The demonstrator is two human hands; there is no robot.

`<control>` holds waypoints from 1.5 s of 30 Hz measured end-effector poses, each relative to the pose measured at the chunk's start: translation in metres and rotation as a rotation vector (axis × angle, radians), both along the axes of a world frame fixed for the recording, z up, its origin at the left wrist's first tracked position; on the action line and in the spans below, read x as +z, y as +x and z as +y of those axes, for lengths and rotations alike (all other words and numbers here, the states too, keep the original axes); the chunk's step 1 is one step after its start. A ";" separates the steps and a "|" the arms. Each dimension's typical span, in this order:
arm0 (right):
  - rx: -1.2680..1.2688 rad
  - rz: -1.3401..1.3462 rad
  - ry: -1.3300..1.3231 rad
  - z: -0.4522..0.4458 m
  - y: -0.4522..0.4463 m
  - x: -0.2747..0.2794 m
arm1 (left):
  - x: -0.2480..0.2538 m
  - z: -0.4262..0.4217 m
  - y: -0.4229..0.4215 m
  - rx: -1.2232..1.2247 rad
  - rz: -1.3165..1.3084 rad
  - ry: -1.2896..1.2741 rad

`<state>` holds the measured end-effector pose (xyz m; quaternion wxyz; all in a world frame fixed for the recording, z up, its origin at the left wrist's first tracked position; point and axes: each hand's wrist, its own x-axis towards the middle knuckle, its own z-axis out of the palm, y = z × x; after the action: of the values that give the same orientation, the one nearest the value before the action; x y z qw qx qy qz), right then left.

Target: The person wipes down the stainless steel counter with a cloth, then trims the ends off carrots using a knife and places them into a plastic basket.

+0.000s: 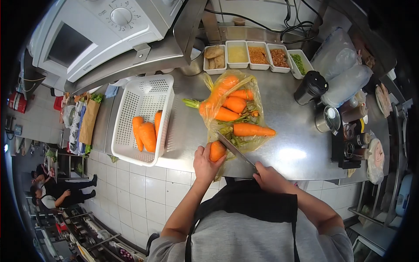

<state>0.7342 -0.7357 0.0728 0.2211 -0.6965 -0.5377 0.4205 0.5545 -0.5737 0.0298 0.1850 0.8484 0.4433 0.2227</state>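
Near the front edge of the steel counter, my left hand [206, 165] is wrapped round a carrot [218, 151]. The handle of a knife [238, 152] is in my right hand [271, 178], and its blade points up and left, with the tip just above the held carrot. Behind them a thin yellow plastic bag [257, 96] lies open with several carrots [235, 105] and green stem pieces on it. One carrot [253, 129] lies across the bag's front part. To the left, a white perforated basket [146, 94] holds three carrots [147, 136].
White trays of food [237, 54] line the counter's back. On the right stand a black-lidded container [310, 87], a metal pot [327, 119] and a black rack of jars [338, 150]. A microwave [70, 43] is at upper left. People [65, 192] are at far left.
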 end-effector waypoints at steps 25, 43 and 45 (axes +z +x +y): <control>-0.126 -0.063 0.042 -0.036 0.027 0.017 | -0.021 -0.006 -0.021 0.127 -0.799 -0.675; 0.004 -0.034 0.013 0.006 0.007 0.004 | -0.012 0.005 -0.030 -0.116 -0.406 -0.344; 0.002 -0.040 0.014 0.020 0.004 -0.007 | -0.013 0.006 -0.032 -0.132 -0.414 -0.341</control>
<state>0.7380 -0.7160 0.0656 0.2148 -0.7026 -0.5457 0.4032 0.5227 -0.5681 0.0165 0.4261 0.7684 0.3707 0.3009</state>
